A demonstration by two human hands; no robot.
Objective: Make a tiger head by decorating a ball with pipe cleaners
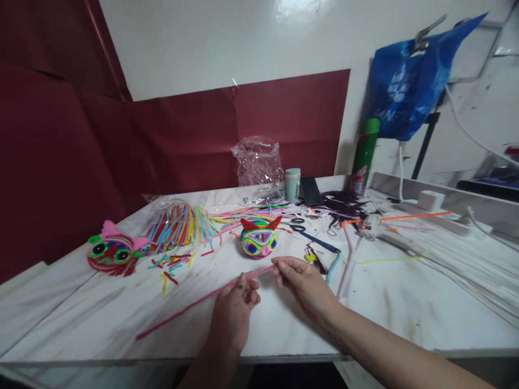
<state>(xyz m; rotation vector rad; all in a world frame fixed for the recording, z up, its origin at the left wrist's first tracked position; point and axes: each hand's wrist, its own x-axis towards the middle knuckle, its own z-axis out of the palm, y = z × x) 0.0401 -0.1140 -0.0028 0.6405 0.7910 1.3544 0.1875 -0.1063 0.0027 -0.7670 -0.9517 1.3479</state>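
A long pink pipe cleaner (182, 312) stretches slantwise over the near part of the table, its free end low at the left. My left hand (234, 310) pinches it partway along, thumb on top. The other end sits between the thumb and fingers of my right hand (302, 281). Just behind my hands stands a round, colourful animal head (259, 239) with red horns, blue eyes and a pink nose. A second craft head (111, 249), pink and red with green-rimmed black eyes, lies at the far left.
Behind are a bundle of colourful pipe cleaners (178, 227), cut scraps (170, 273), scissors (298, 226), a cup (292, 185), a phone (310, 190) and dark purple strands (340, 208). White strips (438, 256) and a charger (431, 200) are at right. A blue bag (409, 86) hangs above.
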